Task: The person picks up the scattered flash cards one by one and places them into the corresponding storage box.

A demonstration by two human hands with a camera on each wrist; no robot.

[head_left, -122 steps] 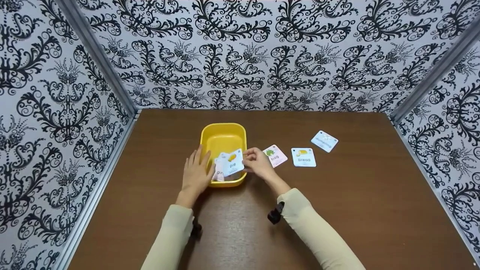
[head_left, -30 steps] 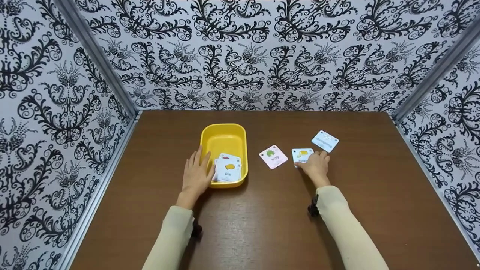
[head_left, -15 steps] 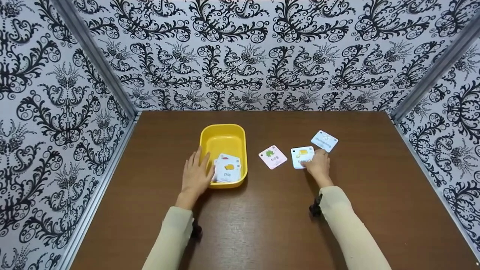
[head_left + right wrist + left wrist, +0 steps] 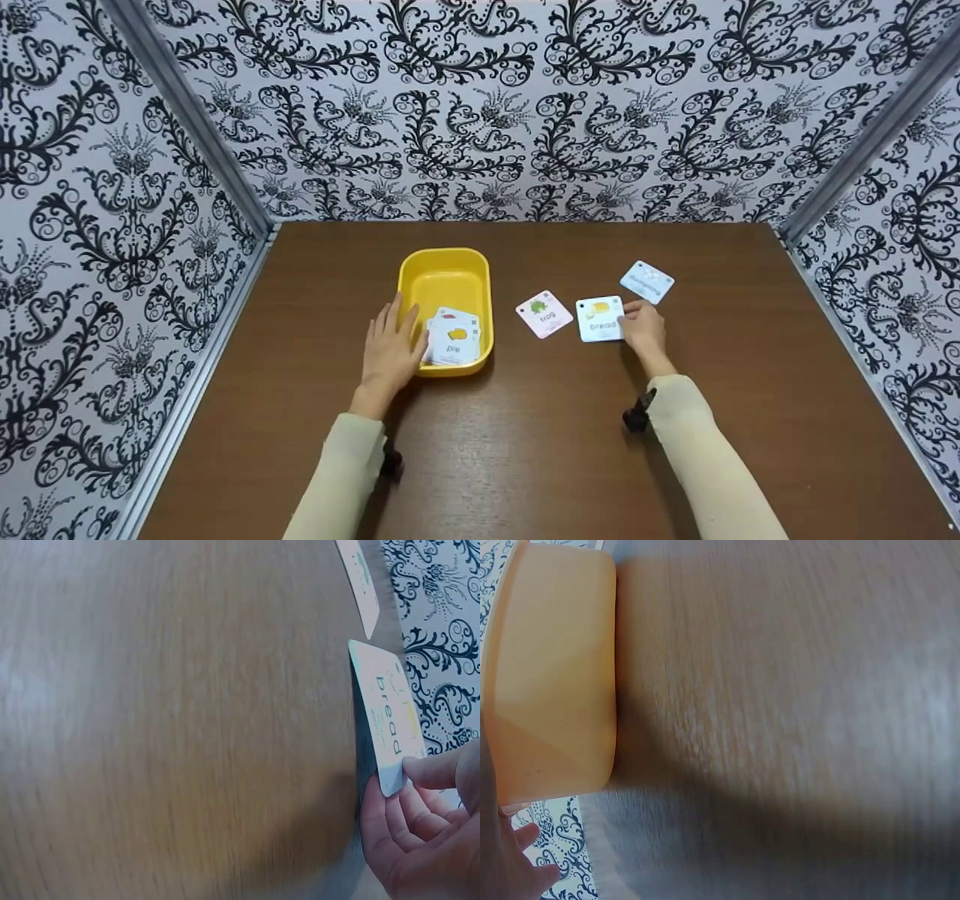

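Observation:
My left hand [image 4: 388, 349] rests with spread fingers at the near-left rim of a yellow plastic tray [image 4: 444, 259], its thumb lying toward the inside. In the left wrist view, the tray's outer wall [image 4: 551, 675] fills the left edge, and some fingertips show beyond it. Several flashcards lie in the tray, a "pie" card [image 4: 454, 341] on top. My right hand [image 4: 643, 328] pinches a "bread" flashcard [image 4: 599, 316] by its right side. The right wrist view shows the thumb on the card's face [image 4: 385, 701], other fingers beneath, and the card tilted up off the table.
A pink "frog" card [image 4: 544, 315] lies flat between the tray and the bread card. Farther back to the right is a blue "dumpling" card [image 4: 646, 281]. The brown table [image 4: 510, 457] meets patterned wall panels [image 4: 480, 150] at the back and sides.
The pie card, earlier held over the tray, now lies in it. My right hand has moved right to the bread card and lifted it slightly. My left hand stays at the tray.

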